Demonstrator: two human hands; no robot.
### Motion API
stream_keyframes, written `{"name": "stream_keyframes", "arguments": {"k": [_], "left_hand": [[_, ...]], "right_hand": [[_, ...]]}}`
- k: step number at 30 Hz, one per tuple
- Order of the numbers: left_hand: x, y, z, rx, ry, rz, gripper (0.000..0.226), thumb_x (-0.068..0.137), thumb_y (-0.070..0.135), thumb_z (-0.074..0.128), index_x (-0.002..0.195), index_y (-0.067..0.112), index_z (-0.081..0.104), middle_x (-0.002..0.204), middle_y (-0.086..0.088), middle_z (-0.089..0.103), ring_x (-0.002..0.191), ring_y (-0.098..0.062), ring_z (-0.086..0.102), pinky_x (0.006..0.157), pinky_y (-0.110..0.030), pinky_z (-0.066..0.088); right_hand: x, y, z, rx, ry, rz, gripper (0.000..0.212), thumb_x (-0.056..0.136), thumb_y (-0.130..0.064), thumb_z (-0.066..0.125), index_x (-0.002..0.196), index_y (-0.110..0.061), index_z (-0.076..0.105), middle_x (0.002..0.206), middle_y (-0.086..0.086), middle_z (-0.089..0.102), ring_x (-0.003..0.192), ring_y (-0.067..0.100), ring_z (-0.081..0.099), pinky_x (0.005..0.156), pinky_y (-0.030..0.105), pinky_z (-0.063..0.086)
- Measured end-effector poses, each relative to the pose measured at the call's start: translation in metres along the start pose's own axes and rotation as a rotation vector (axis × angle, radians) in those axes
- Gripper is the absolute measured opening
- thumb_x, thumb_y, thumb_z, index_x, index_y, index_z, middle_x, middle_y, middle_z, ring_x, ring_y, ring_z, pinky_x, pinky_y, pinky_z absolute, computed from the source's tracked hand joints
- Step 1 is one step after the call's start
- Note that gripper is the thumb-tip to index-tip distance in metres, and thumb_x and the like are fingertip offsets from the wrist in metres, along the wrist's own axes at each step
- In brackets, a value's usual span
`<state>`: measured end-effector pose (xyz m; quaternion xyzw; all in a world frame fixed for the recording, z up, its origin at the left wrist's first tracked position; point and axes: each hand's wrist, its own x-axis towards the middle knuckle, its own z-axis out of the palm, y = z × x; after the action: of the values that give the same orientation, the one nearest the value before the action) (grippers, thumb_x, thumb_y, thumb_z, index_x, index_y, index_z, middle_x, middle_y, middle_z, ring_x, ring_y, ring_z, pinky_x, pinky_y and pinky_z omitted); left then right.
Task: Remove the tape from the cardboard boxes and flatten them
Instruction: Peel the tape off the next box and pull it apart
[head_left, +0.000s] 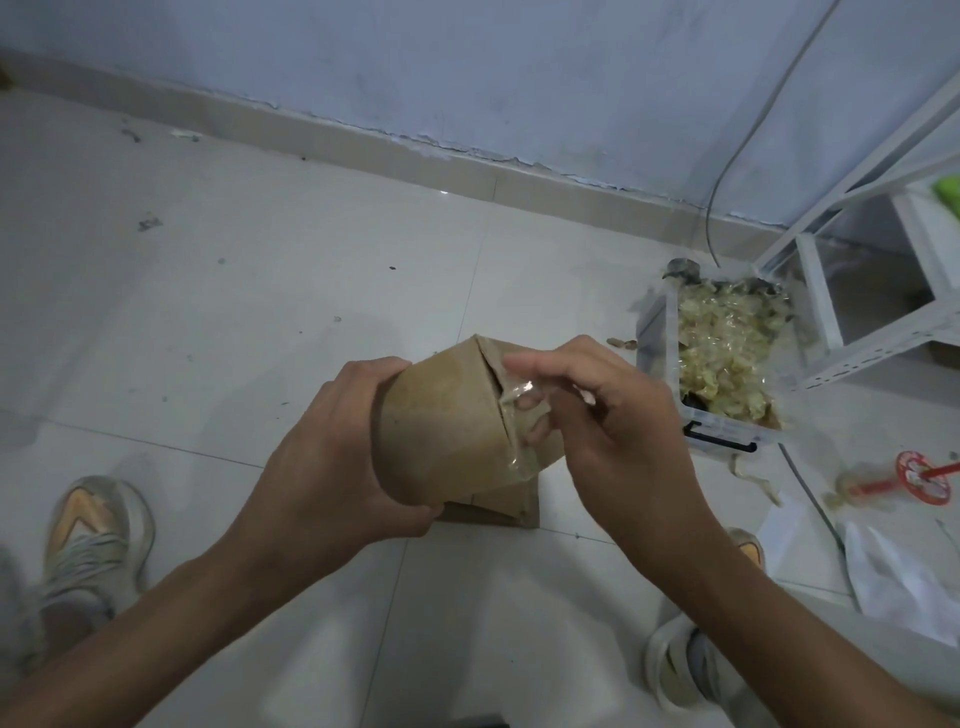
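Note:
A small brown cardboard box is held up above the tiled floor, between my two hands. My left hand wraps around its left side and bottom. My right hand is at the box's right edge, with thumb and fingers pinching a strip of clear tape that is partly peeled off the seam. More clear tape runs down the box's right edge. Under the held box, a flat piece of cardboard lies on the floor, mostly hidden.
A clear plastic bin full of crumpled tape stands at the right, beside a white metal rack. A red-and-white tool, white paper and a cable lie at the right. My shoes flank the tiles.

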<state>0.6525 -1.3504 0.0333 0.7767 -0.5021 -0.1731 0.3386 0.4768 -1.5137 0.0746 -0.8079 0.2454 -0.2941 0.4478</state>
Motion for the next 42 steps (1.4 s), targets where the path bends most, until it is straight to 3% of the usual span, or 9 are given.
{"name": "stream_keyframes", "arguments": {"k": [7, 11, 14, 22, 25, 30, 34, 38, 42], "left_hand": [[0.003, 0.001, 0.003, -0.054, -0.007, 0.018, 0.105, 0.047, 0.041, 0.099, 0.136, 0.041, 0.043, 0.127, 0.024, 0.050, 0.113, -0.002, 0.052, 0.080, -0.024, 0.050], [0.005, -0.001, -0.002, -0.037, -0.004, 0.016, 0.107, 0.047, 0.037, 0.100, 0.137, 0.040, 0.043, 0.128, 0.023, 0.050, 0.113, -0.003, 0.052, 0.081, -0.024, 0.049], [0.006, -0.002, -0.007, -0.053, -0.047, 0.006, 0.103, 0.047, 0.049, 0.092, 0.136, 0.041, 0.043, 0.128, 0.025, 0.050, 0.114, -0.002, 0.052, 0.082, -0.025, 0.049], [0.001, 0.003, -0.013, -0.096, -0.123, 0.018, 0.103, 0.048, 0.043, 0.099, 0.136, 0.042, 0.045, 0.127, 0.028, 0.052, 0.116, 0.001, 0.053, 0.083, -0.020, 0.048], [0.004, 0.007, -0.021, -0.198, -0.170, -0.012, 0.099, 0.046, 0.049, 0.089, 0.134, 0.048, 0.046, 0.131, 0.027, 0.054, 0.120, -0.001, 0.056, 0.088, -0.027, 0.054], [0.007, 0.010, -0.028, -0.382, -0.306, -0.074, 0.099, 0.051, 0.034, 0.095, 0.137, 0.049, 0.048, 0.138, 0.022, 0.058, 0.130, -0.005, 0.056, 0.104, -0.040, 0.053], [0.008, 0.008, -0.029, -0.241, -0.219, -0.074, 0.100, 0.049, 0.033, 0.097, 0.134, 0.048, 0.048, 0.134, 0.027, 0.055, 0.121, 0.003, 0.055, 0.092, -0.029, 0.054], [0.007, 0.007, -0.023, -0.057, -0.121, -0.031, 0.103, 0.047, 0.045, 0.095, 0.136, 0.046, 0.042, 0.129, 0.031, 0.048, 0.117, 0.003, 0.050, 0.086, -0.023, 0.048], [0.005, 0.008, -0.016, 0.074, -0.047, 0.004, 0.101, 0.046, 0.062, 0.078, 0.137, 0.046, 0.037, 0.124, 0.028, 0.043, 0.108, -0.003, 0.046, 0.079, -0.030, 0.046]], "right_hand": [[0.004, 0.003, -0.002, -0.135, -0.003, 0.022, 0.044, 0.098, 0.010, 0.048, 0.107, -0.018, 0.081, 0.086, -0.014, 0.059, 0.076, 0.013, 0.062, 0.067, 0.030, 0.052], [0.007, -0.003, -0.013, -0.040, -0.160, 0.025, 0.033, 0.102, -0.011, 0.052, 0.120, -0.018, 0.078, 0.100, -0.007, 0.066, 0.086, 0.022, 0.067, 0.072, 0.043, 0.056], [0.009, -0.003, -0.021, -0.144, -0.262, -0.080, 0.027, 0.101, -0.026, 0.065, 0.124, -0.019, 0.076, 0.106, -0.007, 0.067, 0.098, 0.019, 0.067, 0.072, 0.025, 0.053], [0.002, 0.007, -0.026, -0.363, -0.197, -0.314, 0.013, 0.103, -0.004, 0.064, 0.104, -0.011, 0.074, 0.100, -0.001, 0.066, 0.080, 0.022, 0.067, 0.060, 0.042, 0.054], [0.000, 0.003, -0.025, -0.166, -0.084, -0.213, 0.018, 0.097, 0.007, 0.066, 0.100, -0.007, 0.076, 0.099, -0.002, 0.071, 0.087, 0.019, 0.071, 0.065, 0.041, 0.057], [0.001, -0.005, -0.022, -0.057, 0.015, -0.120, 0.010, 0.098, -0.017, 0.067, 0.100, -0.016, 0.077, 0.099, -0.007, 0.075, 0.087, 0.016, 0.073, 0.069, 0.026, 0.057], [0.004, -0.008, -0.023, -0.010, -0.116, 0.039, 0.012, 0.100, -0.016, 0.068, 0.098, -0.023, 0.078, 0.103, -0.010, 0.074, 0.101, 0.017, 0.070, 0.072, 0.027, 0.052], [0.003, -0.013, -0.016, -0.095, -0.152, 0.162, 0.005, 0.095, -0.034, 0.072, 0.095, -0.030, 0.069, 0.088, -0.008, 0.067, 0.090, 0.015, 0.065, 0.070, 0.022, 0.048], [-0.002, -0.009, -0.004, -0.058, -0.109, 0.373, 0.038, 0.093, -0.031, 0.075, 0.123, -0.031, 0.051, 0.079, -0.003, 0.064, 0.072, 0.010, 0.065, 0.064, 0.018, 0.048]]}}
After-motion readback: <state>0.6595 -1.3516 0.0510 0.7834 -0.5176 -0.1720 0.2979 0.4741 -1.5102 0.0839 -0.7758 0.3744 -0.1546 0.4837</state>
